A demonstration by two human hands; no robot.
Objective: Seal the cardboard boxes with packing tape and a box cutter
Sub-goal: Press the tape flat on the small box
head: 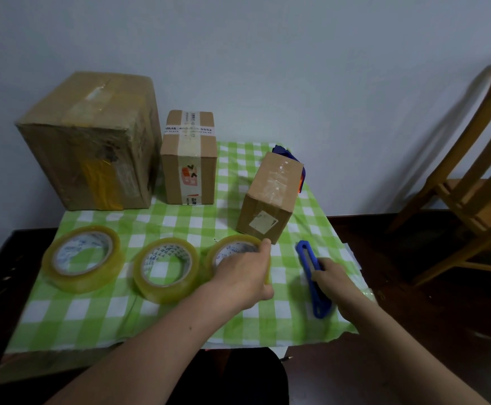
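Observation:
Three cardboard boxes stand on a green checked cloth point(180, 320): a large box point(92, 141) at the back left, a medium box point(190, 159) beside it, and a small box point(270, 197) to the right. In front lie three rolls of clear tape. My left hand point(244, 276) grips the right roll point(232, 249). The left roll point(82, 257) and middle roll point(165, 268) lie flat and untouched. My right hand point(330, 277) closes around the blue box cutter point(314, 276), which rests on the cloth.
A wooden chair point(472, 185) stands to the right of the table. A blue object point(285, 153) pokes out behind the small box. The dark table point(10, 258) shows around the cloth, and a pale wall rises right behind the boxes.

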